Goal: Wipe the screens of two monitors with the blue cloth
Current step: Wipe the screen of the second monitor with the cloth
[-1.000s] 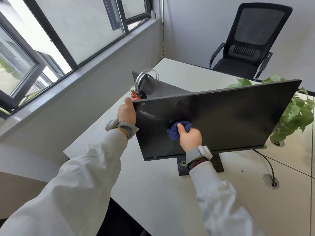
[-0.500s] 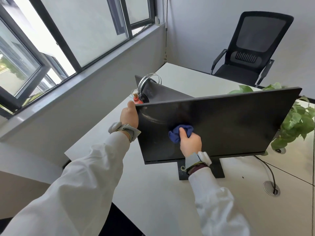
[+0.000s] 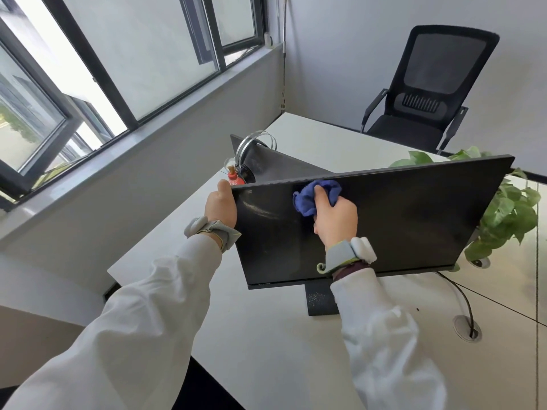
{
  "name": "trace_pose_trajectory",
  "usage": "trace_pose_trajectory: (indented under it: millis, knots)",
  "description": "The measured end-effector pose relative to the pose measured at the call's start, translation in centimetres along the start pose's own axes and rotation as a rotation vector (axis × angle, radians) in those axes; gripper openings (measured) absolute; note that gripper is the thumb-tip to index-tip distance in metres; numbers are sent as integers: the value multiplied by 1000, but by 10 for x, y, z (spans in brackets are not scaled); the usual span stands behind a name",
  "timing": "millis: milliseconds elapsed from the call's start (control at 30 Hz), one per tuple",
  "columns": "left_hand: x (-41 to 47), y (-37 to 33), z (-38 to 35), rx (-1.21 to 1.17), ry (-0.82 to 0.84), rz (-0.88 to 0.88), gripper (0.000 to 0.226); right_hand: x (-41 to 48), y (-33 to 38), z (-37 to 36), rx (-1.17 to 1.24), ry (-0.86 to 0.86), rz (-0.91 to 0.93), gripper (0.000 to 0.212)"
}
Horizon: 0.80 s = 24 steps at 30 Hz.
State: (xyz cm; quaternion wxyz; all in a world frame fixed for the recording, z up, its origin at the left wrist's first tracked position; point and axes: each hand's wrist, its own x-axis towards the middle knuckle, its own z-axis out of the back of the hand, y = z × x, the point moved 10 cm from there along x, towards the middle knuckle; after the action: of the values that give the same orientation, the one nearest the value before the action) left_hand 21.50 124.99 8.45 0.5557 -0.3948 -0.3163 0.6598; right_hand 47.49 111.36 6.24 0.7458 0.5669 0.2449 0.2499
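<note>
Head view shows the white desk [image 3: 266,335] under the window, and on it the near monitor [image 3: 414,220], dark and facing us. A second monitor [image 3: 284,167] stands just behind it, turned edge-on to us, so we cannot see its screen. Our left hand [image 3: 220,207] grips the near monitor's left edge to steady it, with the fingers hidden behind the panel. Our right hand [image 3: 336,220] bunches the blue cloth [image 3: 302,202] under curled fingers and presses it to the glass just below the top edge, left of centre. We judge that we are midway through wiping the first screen. Pale smears [image 3: 260,210] show between the cloth and the left edge, so the next stroke should sweep over them and then cover the wide right part. The second screen comes after that.
</note>
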Motion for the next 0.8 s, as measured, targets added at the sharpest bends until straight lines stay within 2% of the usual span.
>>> trace_pose_trajectory:
  millis: [200, 333, 433, 533, 800]
  knots:
    - [4, -1, -1, 33, 5, -25, 43, -36, -81, -14, -151, 102, -152, 50]
    - [5, 2, -1, 30, 0, -32, 47, -25, -39, -7, -125, 78, -103, 55]
    - [4, 1, -1, 19, -2, -29, 48, -9, 15, -3, 3, 47, -17, 50]
    - [5, 1, -1, 19, -5, -30, 47, -3, 33, -1, 44, 45, 3, 48]
    - [7, 3, -2, -1, -4, -5, 49, -40, -69, -12, -118, 127, -204, 49]
